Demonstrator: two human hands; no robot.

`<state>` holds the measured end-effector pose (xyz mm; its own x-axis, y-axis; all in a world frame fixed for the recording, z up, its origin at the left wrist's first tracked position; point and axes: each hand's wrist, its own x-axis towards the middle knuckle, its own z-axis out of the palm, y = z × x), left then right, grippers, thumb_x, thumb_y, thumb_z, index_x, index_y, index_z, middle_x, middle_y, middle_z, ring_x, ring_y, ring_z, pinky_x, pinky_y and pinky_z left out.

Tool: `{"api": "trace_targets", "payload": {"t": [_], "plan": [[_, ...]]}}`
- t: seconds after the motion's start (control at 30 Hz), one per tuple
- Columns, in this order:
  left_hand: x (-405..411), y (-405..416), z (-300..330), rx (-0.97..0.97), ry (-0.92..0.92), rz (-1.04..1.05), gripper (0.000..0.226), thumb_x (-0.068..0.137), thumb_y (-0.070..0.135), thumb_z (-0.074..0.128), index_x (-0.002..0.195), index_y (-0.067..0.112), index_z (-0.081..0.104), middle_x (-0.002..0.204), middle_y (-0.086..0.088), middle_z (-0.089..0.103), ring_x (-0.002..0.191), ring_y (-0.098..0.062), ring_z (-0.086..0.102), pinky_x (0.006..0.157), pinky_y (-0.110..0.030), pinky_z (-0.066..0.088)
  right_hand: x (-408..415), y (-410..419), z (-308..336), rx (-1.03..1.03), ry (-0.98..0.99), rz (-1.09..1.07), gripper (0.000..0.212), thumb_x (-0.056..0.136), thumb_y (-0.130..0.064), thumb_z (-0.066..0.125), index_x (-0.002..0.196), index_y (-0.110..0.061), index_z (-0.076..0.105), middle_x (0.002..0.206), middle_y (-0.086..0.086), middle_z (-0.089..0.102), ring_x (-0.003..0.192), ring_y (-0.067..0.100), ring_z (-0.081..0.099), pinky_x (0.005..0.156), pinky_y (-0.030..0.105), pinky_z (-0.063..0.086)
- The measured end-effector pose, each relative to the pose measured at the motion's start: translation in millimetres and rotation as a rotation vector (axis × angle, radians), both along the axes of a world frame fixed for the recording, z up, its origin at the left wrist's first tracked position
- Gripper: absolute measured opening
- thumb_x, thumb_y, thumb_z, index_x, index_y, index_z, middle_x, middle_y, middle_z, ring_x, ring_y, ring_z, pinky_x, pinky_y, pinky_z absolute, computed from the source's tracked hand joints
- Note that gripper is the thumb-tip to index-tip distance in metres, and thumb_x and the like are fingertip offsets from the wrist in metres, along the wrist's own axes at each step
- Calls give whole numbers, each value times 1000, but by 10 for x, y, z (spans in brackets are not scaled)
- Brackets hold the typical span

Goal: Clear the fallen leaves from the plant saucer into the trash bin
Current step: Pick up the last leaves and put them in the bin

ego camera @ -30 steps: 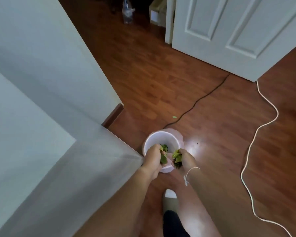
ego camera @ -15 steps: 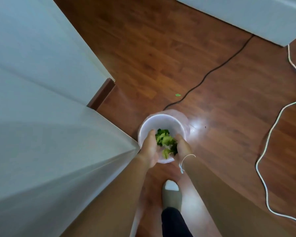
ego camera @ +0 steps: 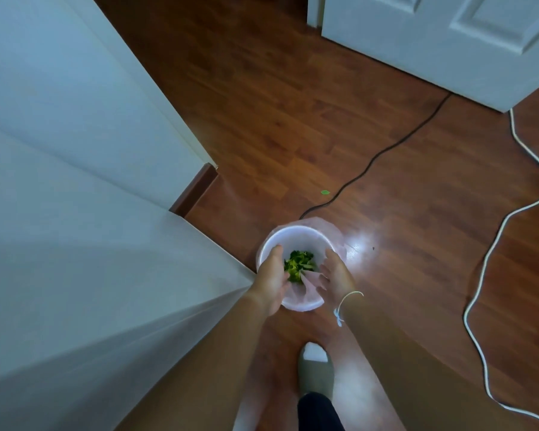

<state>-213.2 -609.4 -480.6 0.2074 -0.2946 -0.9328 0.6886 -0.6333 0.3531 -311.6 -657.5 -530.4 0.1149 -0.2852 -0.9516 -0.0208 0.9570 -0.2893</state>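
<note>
A small white trash bin (ego camera: 296, 236) lined with a thin plastic bag stands on the wooden floor below me. A heap of green and yellow leaves (ego camera: 300, 264) lies inside it. My left hand (ego camera: 271, 276) hovers over the bin's left rim, fingers spread, holding nothing. Over the right rim my right hand (ego camera: 335, 276) is likewise open and empty, a white string around its wrist. One green leaf (ego camera: 325, 192) lies on the floor beyond the bin. No plant saucer is in view.
A white wall corner (ego camera: 137, 244) juts in close on the left of the bin. A black cable (ego camera: 380, 155) and a white cable (ego camera: 492, 250) run across the floor. A white door (ego camera: 442, 45) stands at the far right. My slippered foot (ego camera: 315, 373) is below the bin.
Both hands held bunches of leaves a second ago; they have spread apart and the leaves have dropped into the bin.
</note>
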Motion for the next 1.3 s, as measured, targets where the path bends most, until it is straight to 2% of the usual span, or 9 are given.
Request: {"api": "trace_targets", "payload": {"t": [0.1,0.23,0.33,0.5,0.7,0.83,1.0,1.13,1.3], "plan": [[-1,15,240,-26,-25,-21,54,98,40,33,143,10,29,147,-11,34,135,-26,36,107,-33,32,-12,10,273,-50,-14,43,58,96,-40,43,144,-9,34,148,10,39,137,24,37,111,36,28],[-14,-2,698,-67,-101,-80,56,96,44,35,143,14,32,147,-8,37,133,-25,39,106,-33,33,9,-34,757,-139,-23,95,56,96,-39,44,142,-9,37,148,9,40,136,26,37,96,33,36],[31,-114,1263,-132,-175,-149,60,94,49,35,144,16,31,150,-7,34,132,-26,40,111,-36,32,98,-147,1252,-290,-26,159,57,95,-41,45,143,-10,36,148,8,40,136,26,37,104,38,34],[219,-215,2556,-341,-324,-256,60,96,48,31,146,17,26,154,-5,29,138,-26,34,114,-41,28,297,-319,2457,-568,-77,248,57,95,-42,45,141,-10,40,146,8,45,133,26,43,103,36,35],[546,348,3895,-440,-607,-332,59,95,56,23,145,27,25,155,2,27,142,-22,29,115,-42,23,557,-122,3917,-873,-88,339,59,91,-50,46,141,-18,41,147,2,44,134,24,42,113,40,33],[790,1135,4462,-467,-782,-261,54,97,50,23,145,26,26,155,0,28,141,-21,29,114,-38,24,904,360,4629,-1068,-119,483,56,91,-51,46,138,-21,46,147,-2,43,135,20,41,112,36,31],[966,2332,4554,-451,-898,-174,48,98,41,28,139,20,40,148,0,39,128,-13,40,100,-27,27,1396,1244,4868,-1283,-254,717,46,94,-37,49,134,-15,51,144,2,48,131,18,44,112,32,32],[1013,3248,4419,-418,-970,-107,49,97,43,30,143,26,33,152,10,31,140,-10,27,112,-28,19,1732,2050,4705,-1322,-352,952,44,92,-36,54,134,-22,51,141,-1,49,127,15,46,96,22,33],[980,4077,4258,-373,-1204,-35,36,98,27,37,129,16,53,128,5,53,113,0,46,100,-22,31,1959,2732,4431,-1309,-410,1147,48,90,-37,57,137,-28,46,146,-2,43,131,19,44,97,26,35]]}}
